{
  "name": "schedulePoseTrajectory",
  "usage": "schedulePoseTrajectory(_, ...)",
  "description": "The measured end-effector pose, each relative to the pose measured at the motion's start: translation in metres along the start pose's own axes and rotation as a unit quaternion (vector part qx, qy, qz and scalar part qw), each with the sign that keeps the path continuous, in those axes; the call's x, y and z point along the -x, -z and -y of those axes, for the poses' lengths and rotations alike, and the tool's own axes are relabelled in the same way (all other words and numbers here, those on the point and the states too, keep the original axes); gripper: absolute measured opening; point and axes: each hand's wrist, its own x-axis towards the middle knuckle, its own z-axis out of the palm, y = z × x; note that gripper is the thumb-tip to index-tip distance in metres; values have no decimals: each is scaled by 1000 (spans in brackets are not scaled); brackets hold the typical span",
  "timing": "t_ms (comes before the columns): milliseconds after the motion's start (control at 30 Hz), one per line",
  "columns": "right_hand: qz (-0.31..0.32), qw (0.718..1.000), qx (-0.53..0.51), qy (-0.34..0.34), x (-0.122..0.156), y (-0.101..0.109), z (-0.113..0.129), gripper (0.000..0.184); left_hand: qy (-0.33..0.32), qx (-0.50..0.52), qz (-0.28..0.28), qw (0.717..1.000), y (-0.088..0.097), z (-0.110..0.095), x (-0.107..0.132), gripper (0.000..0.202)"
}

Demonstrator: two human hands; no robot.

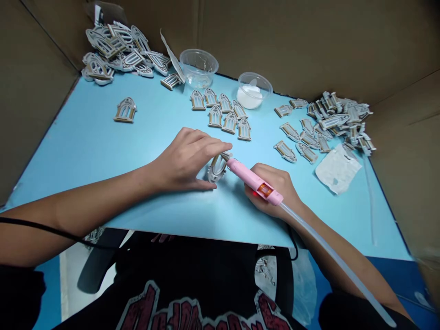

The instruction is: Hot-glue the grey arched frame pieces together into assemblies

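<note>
Between the thumb and fingers of my left hand (192,158) is a small white-and-gold arched window piece (217,168), tilted on the light blue table. My right hand (275,188) is wrapped round a pink hot glue gun (252,178), with a small orange display and a red light on it. A long translucent glue stick (337,261) sticks out of its back end. The gun's tip is at the upper edge of the window piece; whether it touches cannot be made out. Just beyond my hands lie several similar arched pieces (229,123) in a cluster.
A pile of arched pieces (120,50) fills the back left; another pile (343,119) is at the right. Behind the cluster stand two clear plastic tubs, one (199,68) and another with white contents (250,95). A white packet (338,169) and loose glue stick (371,206) lie right. Cardboard walls (309,41) enclose the table.
</note>
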Motion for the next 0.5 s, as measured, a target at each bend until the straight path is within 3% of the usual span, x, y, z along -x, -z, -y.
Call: schedulePoseTrajectory(500, -7, 1000, 11, -5, -1, 3, 2, 22, 2, 36, -16, 999, -1, 3, -1, 69)
